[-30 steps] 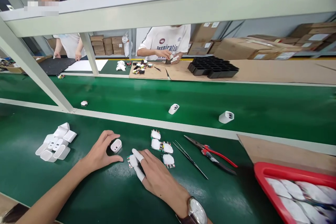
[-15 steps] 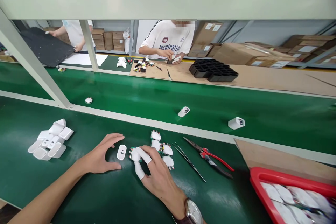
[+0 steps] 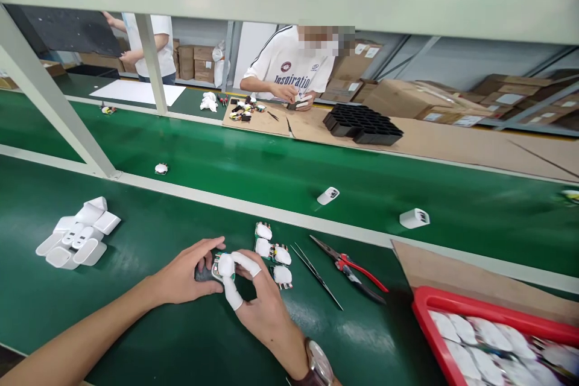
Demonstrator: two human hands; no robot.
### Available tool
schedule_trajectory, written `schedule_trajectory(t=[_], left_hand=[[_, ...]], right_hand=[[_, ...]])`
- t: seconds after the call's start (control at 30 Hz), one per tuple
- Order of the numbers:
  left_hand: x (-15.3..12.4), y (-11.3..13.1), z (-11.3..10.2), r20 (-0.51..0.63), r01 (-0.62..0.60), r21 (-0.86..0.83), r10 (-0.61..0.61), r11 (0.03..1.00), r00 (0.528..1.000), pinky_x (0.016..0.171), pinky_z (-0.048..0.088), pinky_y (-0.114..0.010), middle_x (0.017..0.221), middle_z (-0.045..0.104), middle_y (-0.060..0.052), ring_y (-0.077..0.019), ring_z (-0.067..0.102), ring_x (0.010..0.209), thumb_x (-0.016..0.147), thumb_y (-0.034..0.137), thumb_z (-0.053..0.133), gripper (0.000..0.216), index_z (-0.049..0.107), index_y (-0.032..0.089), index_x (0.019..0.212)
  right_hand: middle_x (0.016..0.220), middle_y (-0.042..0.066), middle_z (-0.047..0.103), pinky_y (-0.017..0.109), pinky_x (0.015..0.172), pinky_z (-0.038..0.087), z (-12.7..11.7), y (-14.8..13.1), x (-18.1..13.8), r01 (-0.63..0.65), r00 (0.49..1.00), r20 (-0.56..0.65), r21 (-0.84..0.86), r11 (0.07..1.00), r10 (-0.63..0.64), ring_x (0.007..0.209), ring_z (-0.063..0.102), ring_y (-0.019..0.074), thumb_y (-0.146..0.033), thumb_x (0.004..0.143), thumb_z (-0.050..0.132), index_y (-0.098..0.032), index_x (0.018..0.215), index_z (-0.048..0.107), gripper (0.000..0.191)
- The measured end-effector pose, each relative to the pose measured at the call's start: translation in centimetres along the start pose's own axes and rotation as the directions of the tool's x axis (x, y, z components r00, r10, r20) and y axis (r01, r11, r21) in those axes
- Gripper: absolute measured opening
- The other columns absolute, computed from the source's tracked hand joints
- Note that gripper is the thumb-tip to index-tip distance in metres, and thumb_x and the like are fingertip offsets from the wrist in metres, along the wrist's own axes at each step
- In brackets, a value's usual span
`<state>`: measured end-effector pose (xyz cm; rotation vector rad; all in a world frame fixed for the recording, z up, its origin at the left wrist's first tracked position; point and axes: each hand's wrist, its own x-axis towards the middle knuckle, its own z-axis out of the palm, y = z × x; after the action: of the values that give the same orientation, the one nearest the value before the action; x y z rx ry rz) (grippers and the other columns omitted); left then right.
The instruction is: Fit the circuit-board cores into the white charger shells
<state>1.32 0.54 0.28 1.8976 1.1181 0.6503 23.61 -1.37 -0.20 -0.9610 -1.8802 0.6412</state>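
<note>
My right hand (image 3: 265,298), with white covers on its thumb and index finger, pinches a small circuit board (image 3: 226,266) topped by a white pad. Under the board's left side shows the rim of a white charger end cap (image 3: 215,273), mostly hidden. Around this cap curl the thumb and fingers of my left hand (image 3: 187,271), seemingly gripping its edges. Several similar padded boards (image 3: 263,247) lie just beyond my right hand. Tweezers (image 3: 319,277) and red-and-black long-nose pliers (image 3: 348,268) rest to the right.
White charger shells (image 3: 90,251) cluster at left. A red bin (image 3: 420,307) of padded boards stands at lower right. Two white shells, one a charger shell (image 3: 415,218), lie on the green belt (image 3: 253,163) behind a pale rail. Two people work across it, near a black tray (image 3: 362,123).
My right hand has brought the board left, over the end cap. My left hand has closed in around the cap. A person at back left has raised a dark sheet.
</note>
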Motion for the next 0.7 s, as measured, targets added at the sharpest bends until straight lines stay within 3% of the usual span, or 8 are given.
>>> schedule_trajectory(t=[0.13,0.23,0.37,0.47,0.57,0.7], left_hand=[[0.0,0.2,0.1,-0.061,-0.010,0.092,0.016,0.996,0.998,0.068,0.052,-0.028,0.102,0.065,-0.002,-0.0144,0.060,0.072,0.092,0.025,0.067,0.046,0.061,0.028,0.137],[0.0,0.1,-0.3,-0.118,-0.024,0.212,0.050,0.977,0.992,0.069,0.051,-0.029,0.105,0.062,-0.003,-0.0161,0.062,0.077,0.092,0.026,0.067,0.042,0.061,0.028,0.134],[-0.1,-0.3,-0.7,-0.058,-0.052,0.214,0.065,0.975,0.996,0.070,0.052,-0.028,0.106,0.063,-0.003,-0.0170,0.065,0.081,0.094,0.040,0.073,0.030,0.066,0.027,0.119],[-0.2,-0.7,-0.4,-0.109,-0.077,0.214,0.102,0.974,0.989,0.070,0.051,-0.028,0.113,0.064,-0.005,-0.0161,0.065,0.081,0.096,0.040,0.071,0.022,0.062,0.024,0.108],[-0.5,-0.7,-0.1,-0.090,-0.059,0.209,0.079,0.976,0.993,0.065,0.049,-0.027,0.118,0.067,-0.004,-0.0124,0.060,0.070,0.097,0.030,0.065,0.020,0.058,0.025,0.115],[-0.5,-0.2,0.1,-0.007,-0.035,0.106,0.036,0.994,0.999,0.064,0.050,-0.025,0.119,0.070,-0.002,-0.0117,0.060,0.068,0.093,0.018,0.062,0.048,0.053,0.030,0.139]], right_hand=[[0.129,0.012,0.060,0.040,0.097,0.065,-0.1,0.1,0.0,-0.096,0.991,-0.084,0.068,0.993,0.101,0.114,0.069,0.0223,-0.018,0.101,0.058,-0.025,0.136,0.055,0.036],[0.126,0.011,0.060,0.038,0.091,0.067,-0.3,-0.1,0.3,-0.103,0.986,-0.123,0.070,0.992,0.111,0.109,0.070,0.0219,-0.017,0.100,0.058,-0.026,0.133,0.057,0.034],[0.125,0.010,0.061,0.034,0.090,0.067,-0.1,-0.4,0.4,-0.022,0.999,-0.034,0.072,0.997,0.024,0.109,0.070,0.0200,-0.013,0.099,0.057,-0.026,0.135,0.054,0.038],[0.123,0.011,0.063,0.038,0.095,0.064,-0.2,-0.7,0.5,0.053,0.999,0.006,-0.036,0.998,-0.052,0.113,0.068,0.0213,-0.010,0.099,0.056,-0.026,0.138,0.053,0.042],[0.125,0.011,0.062,0.039,0.096,0.064,-0.4,-0.9,0.5,0.089,0.996,0.022,-0.093,0.992,-0.087,0.116,0.067,0.0228,-0.009,0.099,0.055,-0.026,0.141,0.052,0.045],[0.128,0.011,0.059,0.036,0.092,0.067,0.0,-0.7,0.2,-0.017,1.000,-0.017,0.055,0.998,0.017,0.114,0.068,0.0207,-0.011,0.100,0.057,-0.027,0.137,0.055,0.041]])
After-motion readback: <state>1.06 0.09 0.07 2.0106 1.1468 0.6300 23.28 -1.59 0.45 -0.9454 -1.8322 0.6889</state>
